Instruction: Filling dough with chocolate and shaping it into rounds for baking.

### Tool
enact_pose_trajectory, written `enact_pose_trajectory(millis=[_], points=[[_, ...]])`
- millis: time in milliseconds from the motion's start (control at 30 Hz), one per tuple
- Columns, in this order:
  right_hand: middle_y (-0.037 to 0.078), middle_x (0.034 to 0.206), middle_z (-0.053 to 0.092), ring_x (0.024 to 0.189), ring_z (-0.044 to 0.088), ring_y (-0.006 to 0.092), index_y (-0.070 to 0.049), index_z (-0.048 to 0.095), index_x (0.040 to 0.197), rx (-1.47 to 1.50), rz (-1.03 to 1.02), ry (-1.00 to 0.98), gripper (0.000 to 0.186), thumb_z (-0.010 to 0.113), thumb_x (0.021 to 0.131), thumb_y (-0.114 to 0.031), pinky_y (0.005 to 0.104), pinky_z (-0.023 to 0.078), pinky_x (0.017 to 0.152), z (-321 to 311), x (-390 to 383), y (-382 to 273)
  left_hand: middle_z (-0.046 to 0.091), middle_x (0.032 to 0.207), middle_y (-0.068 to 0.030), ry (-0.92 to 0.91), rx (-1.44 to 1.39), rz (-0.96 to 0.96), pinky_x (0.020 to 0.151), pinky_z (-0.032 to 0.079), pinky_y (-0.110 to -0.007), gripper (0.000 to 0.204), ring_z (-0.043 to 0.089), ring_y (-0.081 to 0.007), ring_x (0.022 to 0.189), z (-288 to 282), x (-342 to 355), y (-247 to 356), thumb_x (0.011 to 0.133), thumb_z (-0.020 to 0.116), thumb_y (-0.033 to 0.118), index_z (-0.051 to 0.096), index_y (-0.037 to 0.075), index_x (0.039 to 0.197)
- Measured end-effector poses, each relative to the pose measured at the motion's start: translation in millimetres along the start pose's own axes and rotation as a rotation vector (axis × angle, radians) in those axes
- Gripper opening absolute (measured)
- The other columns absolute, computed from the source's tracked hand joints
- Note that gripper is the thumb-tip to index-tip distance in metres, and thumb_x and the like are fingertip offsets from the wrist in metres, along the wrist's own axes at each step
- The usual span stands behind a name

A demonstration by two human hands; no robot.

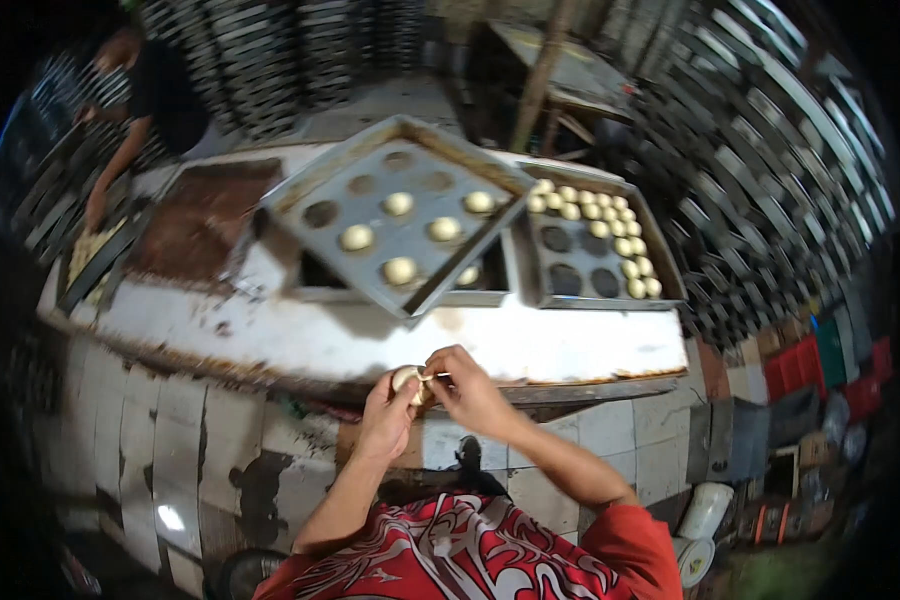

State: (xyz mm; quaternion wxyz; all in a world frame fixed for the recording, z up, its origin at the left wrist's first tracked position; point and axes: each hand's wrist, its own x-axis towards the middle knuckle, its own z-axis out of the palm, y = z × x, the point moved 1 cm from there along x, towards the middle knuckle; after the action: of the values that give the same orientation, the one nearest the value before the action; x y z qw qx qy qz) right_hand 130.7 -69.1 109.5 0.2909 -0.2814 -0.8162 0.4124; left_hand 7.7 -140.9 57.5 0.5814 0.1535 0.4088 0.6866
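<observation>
In front of the table's near edge, my left hand (pixel 387 420) is closed round a pale piece of dough (pixel 407 379). My right hand (pixel 465 392) meets it from the right, its fingers pinched at the dough's edge. A thin pale bit shows between those fingers, too small to name. Beyond my hands a metal tray (pixel 375 209) lies askew on top of another tray (pixel 488 297). Several round dough balls (pixel 358 237) sit apart on the upper tray, among dark round marks.
A tray (pixel 675 285) of closely set dough balls (pixel 623 247) stands at right on the white table (pixel 330 345). At left lies a brown-surfaced tray (pixel 195 225); beside it a co-worker (pixel 160 95) reaches into another tray (pixel 95 265). Trays (pixel 760 170) are stacked around; white buckets (pixel 705 512) stand lower right.
</observation>
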Motion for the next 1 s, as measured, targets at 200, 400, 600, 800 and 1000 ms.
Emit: enact_pose_trajectory(millis=[200, 400, 600, 800, 1000], points=[[0.016, 0.1, 0.061, 0.098, 0.055, 0.0334, -0.001, 0.063, 0.092, -0.546, -0.042, 0.283, 0.022, 0.052, 0.073, 0.001, 0.0418, 0.044, 0.087, -96, -65, 104, 0.054, 0.104, -0.0151, -0.033, 0.692, 0.48, 0.082, 0.047, -0.035, 0.036, 0.055, -0.0257, 0.098, 120, 103, -117, 0.08, 0.062, 0.002, 0.048, 0.005, 0.113], [0.022, 0.094, 0.061, 0.089, 0.056, 0.0394, 0.003, 0.061, 0.09, 0.086, 0.381, 0.505, 0.018, 0.051, 0.082, -0.009, 0.0424, 0.045, 0.082, -128, -33, 209, 0.031, 0.142, -0.0158, -0.376, 1.257, 0.513, 0.107, 0.025, -0.042, 0.059, 0.028, -0.0327, 0.132, 148, 95, -121, 0.074, 0.071, 0.014, 0.047, 0.009, 0.128], [0.01, 0.092, 0.057, 0.089, 0.054, 0.0268, -0.006, 0.062, 0.09, -0.437, -0.328, -0.086, 0.026, 0.069, 0.066, -0.01, 0.0393, 0.043, 0.076, -139, -63, 197, 0.041, 0.129, -0.0115, 0.089, 0.778, 0.341, 0.096, 0.04, -0.032, 0.033, 0.045, -0.0218, 0.118, 74, 53, -85, 0.081, 0.061, 0.0, 0.054, 0.002, 0.113], [0.014, 0.082, 0.057, 0.079, 0.05, 0.0329, -0.004, 0.062, 0.075, -0.492, 0.138, 0.142, 0.006, 0.059, 0.077, -0.009, 0.0438, 0.039, 0.073, -118, -10, 194, 0.04, 0.128, -0.0135, 0.101, 0.645, 0.277, 0.089, 0.046, -0.031, 0.026, 0.049, -0.024, 0.112, 51, 51, -60, 0.083, 0.062, 0.003, 0.054, 0.0, 0.107], [0.015, 0.09, 0.058, 0.087, 0.054, 0.0304, -0.002, 0.06, 0.093, -0.653, 0.604, -0.347, 0.025, 0.065, 0.076, -0.019, 0.0413, 0.044, 0.079, -130, -13, 147, 0.058, 0.115, -0.0093, -0.532, 0.632, 0.208, 0.097, 0.039, -0.033, 0.027, 0.051, -0.0211, 0.115, -1, 62, 15, 0.083, 0.064, 0.006, 0.057, 0.005, 0.109]])
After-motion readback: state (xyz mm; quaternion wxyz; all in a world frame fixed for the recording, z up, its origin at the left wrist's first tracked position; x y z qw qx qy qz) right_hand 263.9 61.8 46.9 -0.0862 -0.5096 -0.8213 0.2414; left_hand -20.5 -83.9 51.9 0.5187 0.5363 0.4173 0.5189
